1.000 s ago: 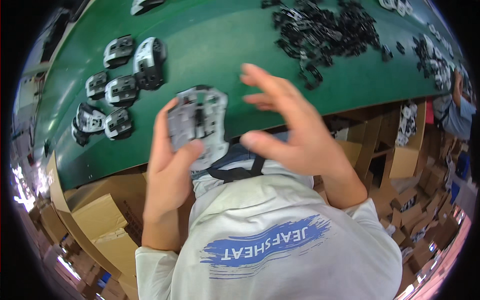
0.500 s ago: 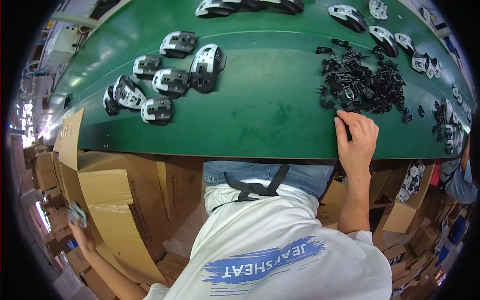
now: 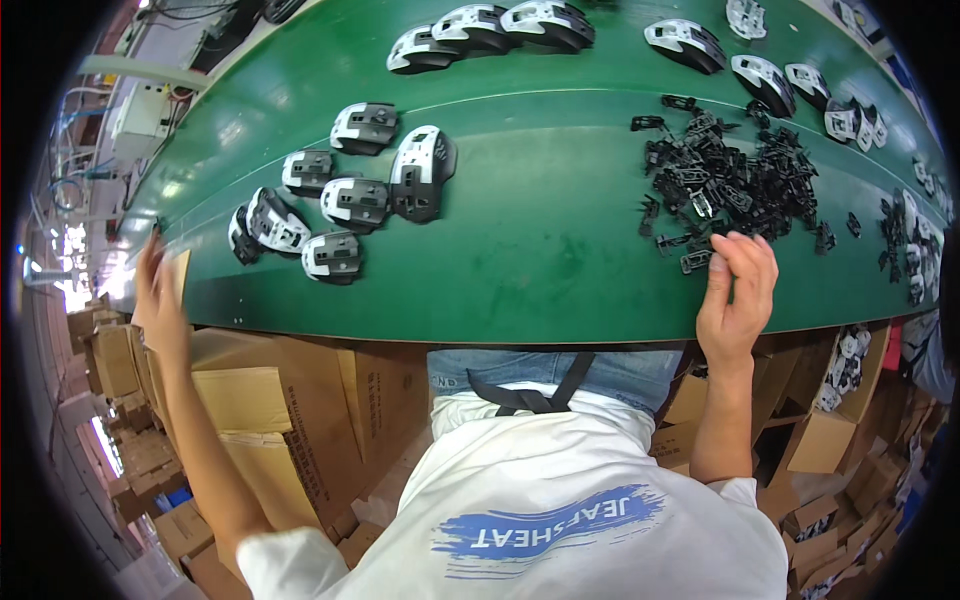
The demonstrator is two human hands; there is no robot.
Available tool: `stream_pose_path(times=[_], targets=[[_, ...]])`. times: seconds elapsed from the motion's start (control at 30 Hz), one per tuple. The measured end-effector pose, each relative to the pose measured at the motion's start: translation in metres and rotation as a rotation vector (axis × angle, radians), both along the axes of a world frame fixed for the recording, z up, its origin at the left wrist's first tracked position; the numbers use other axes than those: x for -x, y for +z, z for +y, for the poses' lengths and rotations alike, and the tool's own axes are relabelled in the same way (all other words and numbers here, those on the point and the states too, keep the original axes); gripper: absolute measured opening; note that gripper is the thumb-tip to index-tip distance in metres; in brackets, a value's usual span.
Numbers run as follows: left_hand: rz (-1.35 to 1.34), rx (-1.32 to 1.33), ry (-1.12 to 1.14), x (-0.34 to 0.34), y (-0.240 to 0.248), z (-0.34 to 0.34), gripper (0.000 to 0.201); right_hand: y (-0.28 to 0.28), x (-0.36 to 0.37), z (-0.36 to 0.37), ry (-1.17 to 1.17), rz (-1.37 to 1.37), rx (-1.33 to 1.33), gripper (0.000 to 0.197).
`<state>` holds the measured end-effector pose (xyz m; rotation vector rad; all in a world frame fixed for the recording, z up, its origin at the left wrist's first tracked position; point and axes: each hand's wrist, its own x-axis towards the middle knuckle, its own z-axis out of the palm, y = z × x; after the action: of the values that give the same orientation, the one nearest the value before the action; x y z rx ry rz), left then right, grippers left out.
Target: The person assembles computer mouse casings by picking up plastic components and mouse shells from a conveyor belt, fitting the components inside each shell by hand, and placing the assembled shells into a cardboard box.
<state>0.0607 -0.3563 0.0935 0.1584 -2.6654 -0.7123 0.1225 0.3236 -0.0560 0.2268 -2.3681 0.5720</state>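
At the table's left edge, my left hand (image 3: 160, 295) is raised beside an upright cardboard flap (image 3: 181, 272). Its fingers are stretched out and somewhat blurred, and nothing shows in them. My right hand (image 3: 738, 290) is over the front of the green table (image 3: 530, 240), fingers loosely curved and thumb apart from them. Close to its thumb lies a small black plastic part (image 3: 696, 261), at the near edge of a heap of similar black parts (image 3: 745, 175). Several white-and-black mouse shells (image 3: 355, 203) sit in a group on the table's left half.
More mouse shells stand along the far side (image 3: 545, 25) and at the far right (image 3: 765, 82). Below the table's left front is a large open cardboard box (image 3: 270, 385). On the lower right, another box (image 3: 845, 365) holds white parts. Part of another person (image 3: 922, 345) shows at the right.
My left hand has risen from low beside the box to the table's left edge; the grey-white piece it held is gone from it. My right hand has shifted slightly right beside the heap.
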Motion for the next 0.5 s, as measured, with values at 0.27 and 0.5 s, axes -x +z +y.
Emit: stream_pose_path(times=[0.27,0.5], targets=[[0.047,0.36,-0.773,0.261,-0.117,0.231,0.079,0.001,-0.014,-0.005,0.02,-0.033,0.483,0.014],[-0.307,0.383,-0.433,0.276,-0.092,0.205,0.084,0.004,-0.029,-0.011,0.009,-0.338,0.78,0.023]])
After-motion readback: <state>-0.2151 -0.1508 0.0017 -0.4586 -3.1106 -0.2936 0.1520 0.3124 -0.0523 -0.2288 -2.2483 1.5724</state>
